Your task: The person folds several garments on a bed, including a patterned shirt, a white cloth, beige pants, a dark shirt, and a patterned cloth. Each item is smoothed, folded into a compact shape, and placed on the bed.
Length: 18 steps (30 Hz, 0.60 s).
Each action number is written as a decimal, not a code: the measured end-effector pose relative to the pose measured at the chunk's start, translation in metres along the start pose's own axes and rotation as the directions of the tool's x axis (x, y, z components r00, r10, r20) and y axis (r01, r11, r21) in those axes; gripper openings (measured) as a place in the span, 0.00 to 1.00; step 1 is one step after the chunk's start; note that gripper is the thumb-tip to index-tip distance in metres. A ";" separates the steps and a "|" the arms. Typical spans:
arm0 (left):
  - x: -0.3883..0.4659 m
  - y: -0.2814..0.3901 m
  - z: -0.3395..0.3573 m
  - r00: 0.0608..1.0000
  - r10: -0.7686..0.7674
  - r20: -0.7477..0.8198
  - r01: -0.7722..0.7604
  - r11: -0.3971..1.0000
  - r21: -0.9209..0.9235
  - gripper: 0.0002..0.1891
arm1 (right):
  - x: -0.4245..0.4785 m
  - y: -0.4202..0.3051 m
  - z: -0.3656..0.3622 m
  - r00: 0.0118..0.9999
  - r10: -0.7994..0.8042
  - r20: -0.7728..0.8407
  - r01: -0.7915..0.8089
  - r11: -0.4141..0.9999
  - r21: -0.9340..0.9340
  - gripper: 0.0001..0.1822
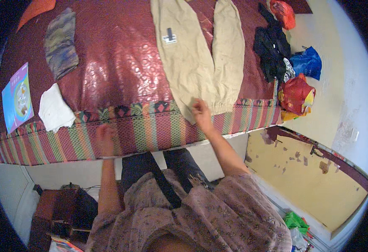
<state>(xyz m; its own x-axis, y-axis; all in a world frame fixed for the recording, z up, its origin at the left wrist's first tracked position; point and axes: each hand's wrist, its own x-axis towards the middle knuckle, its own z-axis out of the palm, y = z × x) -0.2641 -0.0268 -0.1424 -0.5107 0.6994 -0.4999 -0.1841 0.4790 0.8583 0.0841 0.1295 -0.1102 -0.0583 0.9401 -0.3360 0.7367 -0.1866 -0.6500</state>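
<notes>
Beige trousers (199, 63) lie spread on a bed with a glossy maroon cover (114, 41). Their elasticated waist (222, 107) faces me, and the legs run away toward the top of the view. A small patch with a dark strip (170, 37) marks one leg. My right hand (202, 115) is over the near left corner of the waist with its fingers curled; whether it pinches the cloth is unclear. Blurred by motion, my left hand (106, 140) hovers near the cover's striped border (146, 132), left of the trousers, with nothing visible in it.
Left on the bed are a folded white cloth (56, 108), a folded patterned cloth (61, 44) and a blue-purple booklet (17, 97). Black clothing (270, 50), a blue bag (307, 63) and a red bag (297, 96) lie right. A peeling yellow door (297, 176) stands nearby.
</notes>
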 end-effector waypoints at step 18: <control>-0.048 -0.015 0.280 0.961 -0.201 0.192 0.189 0.979 0.077 0.18 | 0.065 0.221 -0.111 0.893 0.327 -0.308 -0.214 0.912 0.349 0.09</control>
<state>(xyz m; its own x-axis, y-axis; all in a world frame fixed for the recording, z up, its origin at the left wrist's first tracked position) -0.0014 0.0813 -0.1642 -0.2924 0.6778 -0.6746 -0.2125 0.6418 0.7369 0.3177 0.1805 -0.2001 0.3970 0.8665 -0.3027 0.4498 -0.4711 -0.7588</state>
